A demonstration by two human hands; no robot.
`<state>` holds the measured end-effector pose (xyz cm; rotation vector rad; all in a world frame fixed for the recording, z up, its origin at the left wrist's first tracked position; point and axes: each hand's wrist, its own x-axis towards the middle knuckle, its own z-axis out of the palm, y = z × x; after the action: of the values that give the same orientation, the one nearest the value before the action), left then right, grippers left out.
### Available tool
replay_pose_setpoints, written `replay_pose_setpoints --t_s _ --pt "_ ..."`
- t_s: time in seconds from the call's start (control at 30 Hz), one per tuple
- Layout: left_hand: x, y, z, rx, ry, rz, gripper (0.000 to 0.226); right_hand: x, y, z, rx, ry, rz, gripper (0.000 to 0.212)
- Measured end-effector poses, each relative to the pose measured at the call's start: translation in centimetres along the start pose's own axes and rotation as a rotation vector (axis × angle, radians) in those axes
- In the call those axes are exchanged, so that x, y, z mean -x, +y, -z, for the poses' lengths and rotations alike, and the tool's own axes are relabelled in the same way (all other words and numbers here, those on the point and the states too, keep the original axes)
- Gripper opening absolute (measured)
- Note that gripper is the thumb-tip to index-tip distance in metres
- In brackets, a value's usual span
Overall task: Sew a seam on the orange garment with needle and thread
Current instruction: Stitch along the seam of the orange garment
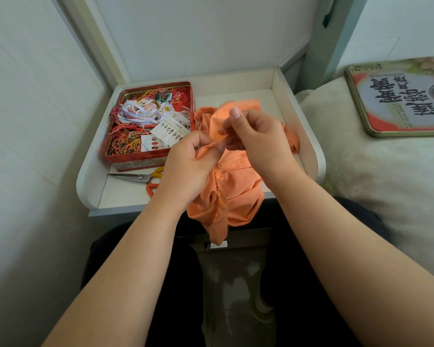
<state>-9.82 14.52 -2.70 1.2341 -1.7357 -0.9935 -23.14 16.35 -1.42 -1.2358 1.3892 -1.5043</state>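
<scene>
Red metal, the one open rectangular tin sits in the upper left of the white raised-edge bench and holds a tangle of many-coloured threads plus two white printed cards. Below it, in the left centre of the frame, lies one pair of steel scissors with orange and yellow handles. One crumpled orange cloth garment fills the middle of the frame, part on the bench, part hanging over its near edge. Two hands work it: the left hand pinches a gathered fold between thumb and curled fingers; the right hand, fingers curled, pinches the cloth just above. No needle can be made out. One flat printed tin lid rests on the pale bed at the upper right.
</scene>
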Motion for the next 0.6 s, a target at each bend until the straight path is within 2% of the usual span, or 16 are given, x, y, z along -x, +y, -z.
replay_pose_setpoints --t_s 0.1,0.23,0.4,0.53,0.6 --pt "0.1 0.2 0.0 0.002 -0.006 -0.005 0.022 0.1 0.1 -0.1 0.102 -0.02 0.033 0.025" --pt "0.1 0.0 0.0 -0.041 -0.019 -0.043 0.019 -0.1 0.4 0.0 0.153 -0.039 0.027 0.029" --pt "0.2 -0.1 -0.1 -0.037 -0.049 -0.023 0.015 -0.1 0.5 0.0 0.225 -0.074 0.082 0.021" --pt "0.2 0.1 -0.3 0.014 -0.088 0.013 0.02 -0.3 0.9 -0.7 0.291 0.043 0.154 0.017" --pt "0.1 0.1 -0.4 0.046 -0.102 0.002 0.023 -0.3 1.1 -1.1 0.247 0.097 0.101 0.02"
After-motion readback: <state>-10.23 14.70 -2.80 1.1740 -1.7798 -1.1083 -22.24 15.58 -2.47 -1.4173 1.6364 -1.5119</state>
